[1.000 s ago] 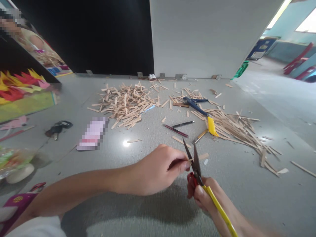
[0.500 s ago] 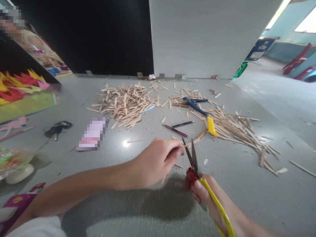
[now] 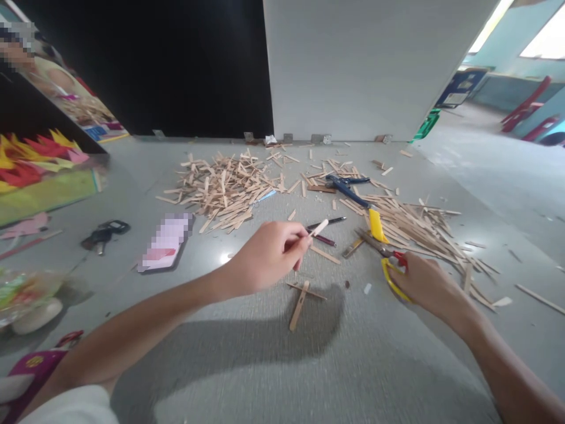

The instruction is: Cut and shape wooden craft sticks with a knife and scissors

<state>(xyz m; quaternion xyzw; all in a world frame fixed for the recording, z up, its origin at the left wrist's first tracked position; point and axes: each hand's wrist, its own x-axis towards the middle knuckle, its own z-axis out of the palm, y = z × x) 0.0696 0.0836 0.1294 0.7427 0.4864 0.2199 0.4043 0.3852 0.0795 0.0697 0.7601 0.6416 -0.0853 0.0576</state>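
My left hand [image 3: 276,253] is closed in a pinch on a small wooden stick [image 3: 319,228], which points up and to the right over two pens [image 3: 327,222]. Over on the right, my right hand [image 3: 426,282] has its fingers on the red and yellow handles of the scissors [image 3: 375,241]. Their blades point left, low by the floor, beside a yellow-ended object [image 3: 377,225] and a short brown-and-metal piece [image 3: 352,247]. Below my left hand, a flat wooden stick [image 3: 299,306] lies across a thinner one. Another stick [image 3: 325,254] rests near the pens.
A heap of short stick pieces [image 3: 225,188] lies back left, and longer sticks [image 3: 424,227] spread at right. Between them sits a blue-handled tool [image 3: 348,187]. A phone [image 3: 166,241] and keys [image 3: 106,234] are at left. A black and grey panel [image 3: 344,70] stands behind.
My right hand has moved right and away from my left hand, lowering the scissors toward the floor. My left hand has risen slightly, and the stick in it now points upward.
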